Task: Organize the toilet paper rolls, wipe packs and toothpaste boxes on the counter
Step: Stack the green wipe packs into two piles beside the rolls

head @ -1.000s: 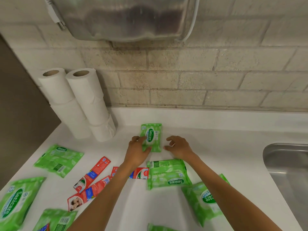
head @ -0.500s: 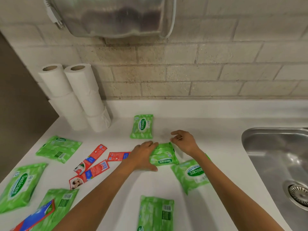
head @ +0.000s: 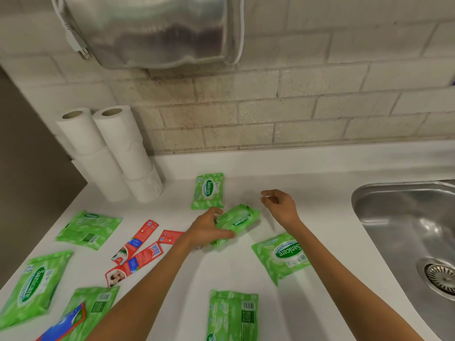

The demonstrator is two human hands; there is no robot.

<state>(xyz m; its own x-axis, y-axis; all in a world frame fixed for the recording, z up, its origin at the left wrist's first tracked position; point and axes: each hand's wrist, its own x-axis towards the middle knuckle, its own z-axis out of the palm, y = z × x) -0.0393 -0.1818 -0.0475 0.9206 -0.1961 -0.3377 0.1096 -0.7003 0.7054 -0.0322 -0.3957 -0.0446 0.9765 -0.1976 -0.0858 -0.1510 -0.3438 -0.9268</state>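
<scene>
My left hand (head: 209, 227) grips a green wipe pack (head: 238, 219) tilted just above the white counter (head: 320, 217). My right hand (head: 280, 205) hovers to its right, fingers loosely apart, holding nothing. Another green wipe pack (head: 208, 190) lies flat behind them near the back ledge. Several more green packs are scattered: one at right (head: 283, 254), one at front (head: 232, 316), others at left (head: 88, 228) (head: 34, 286). Red toothpaste boxes (head: 136, 242) lie left of my left arm. Two stacks of toilet paper rolls (head: 115, 153) stand in the back left corner.
A steel sink (head: 406, 227) with a drain is sunk into the counter at right. A metal dispenser (head: 152, 30) hangs on the brick wall above. A blue and red box (head: 66, 323) lies on a green pack at the front left edge.
My left hand has closed on the middle wipe pack and tilted it up. My right hand let go of it and moved right and away.
</scene>
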